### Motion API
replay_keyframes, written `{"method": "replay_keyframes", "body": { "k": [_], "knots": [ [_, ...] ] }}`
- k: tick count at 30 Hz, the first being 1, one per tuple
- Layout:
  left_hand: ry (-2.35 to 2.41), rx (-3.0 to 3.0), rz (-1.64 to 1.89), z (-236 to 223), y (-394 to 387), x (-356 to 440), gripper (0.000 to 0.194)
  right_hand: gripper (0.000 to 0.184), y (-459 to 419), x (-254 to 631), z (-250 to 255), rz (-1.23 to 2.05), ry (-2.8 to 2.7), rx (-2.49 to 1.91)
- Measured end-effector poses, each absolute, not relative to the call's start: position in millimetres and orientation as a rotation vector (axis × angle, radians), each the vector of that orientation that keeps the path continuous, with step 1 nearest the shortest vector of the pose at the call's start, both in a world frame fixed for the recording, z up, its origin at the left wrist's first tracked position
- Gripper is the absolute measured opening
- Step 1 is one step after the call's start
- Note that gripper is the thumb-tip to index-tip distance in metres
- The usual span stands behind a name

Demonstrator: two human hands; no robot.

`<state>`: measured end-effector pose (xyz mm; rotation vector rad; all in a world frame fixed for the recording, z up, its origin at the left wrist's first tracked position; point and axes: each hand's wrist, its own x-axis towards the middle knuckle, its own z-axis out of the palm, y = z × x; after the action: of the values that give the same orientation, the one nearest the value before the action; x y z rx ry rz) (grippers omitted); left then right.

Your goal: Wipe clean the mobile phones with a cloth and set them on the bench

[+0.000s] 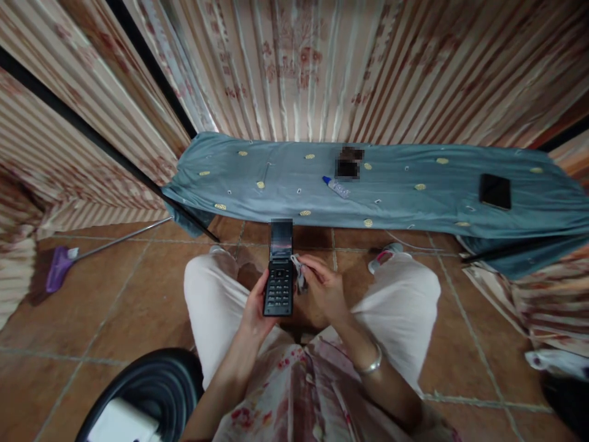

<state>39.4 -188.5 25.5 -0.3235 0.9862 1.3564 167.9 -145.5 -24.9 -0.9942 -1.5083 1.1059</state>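
I sit with my knees apart above a tiled floor. My left hand (256,310) is closed around a black flip phone (278,283) that stands open, keypad up and screen lifted. My right hand (322,287) is closed in a pinch on a small greyish cloth (300,274) at the phone's right edge. A metal bangle (370,363) sits on my right wrist.
A low surface under a blue-green sheet (257,184) lies ahead, with a small blue-capped bottle (336,186) and a dark phone (495,191) on it. A purple broom (59,267) lies on the floor at the left. A black round object (151,383) sits near my left leg. Patterned curtains hang behind.
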Motion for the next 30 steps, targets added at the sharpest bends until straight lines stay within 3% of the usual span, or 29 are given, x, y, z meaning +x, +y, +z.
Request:
{"method": "replay_keyframes", "body": {
  "k": [12,20,30],
  "knots": [
    [1.045,-0.113,1.318,15,-190,45,0.024,0.028,-154,177,-19,0.804,-1.843,-1.023],
    [1.217,0.267,1.376,-1,-199,54,0.048,0.029,-145,181,-4,0.592,-2.127,-1.036],
    [1.246,0.427,1.466,-5,-194,56,0.039,0.029,-155,169,10,0.523,-2.1,-0.943]
  ]
}}
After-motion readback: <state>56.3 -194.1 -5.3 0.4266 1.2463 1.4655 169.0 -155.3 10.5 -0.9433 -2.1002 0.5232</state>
